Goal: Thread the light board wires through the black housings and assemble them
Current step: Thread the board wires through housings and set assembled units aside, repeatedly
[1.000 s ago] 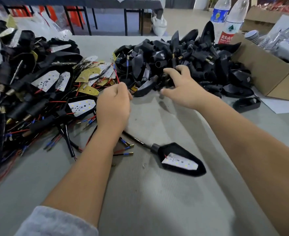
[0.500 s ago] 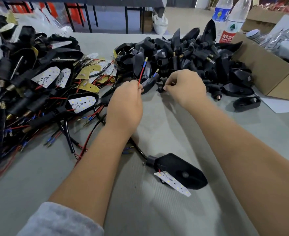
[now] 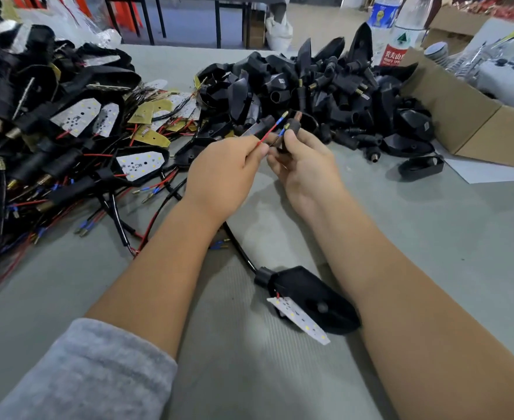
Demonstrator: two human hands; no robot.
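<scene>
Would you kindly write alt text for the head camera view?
The left hand pinches a red wire beside a black housing gripped by the right hand. An assembled housing lies on the grey table below.

left hand (image 3: 222,174) pinching red wire (image 3: 267,135), right hand (image 3: 305,165) gripping black housing (image 3: 290,133)

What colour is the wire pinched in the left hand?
Red wire, blue sleeve near its tip; head view.
</scene>
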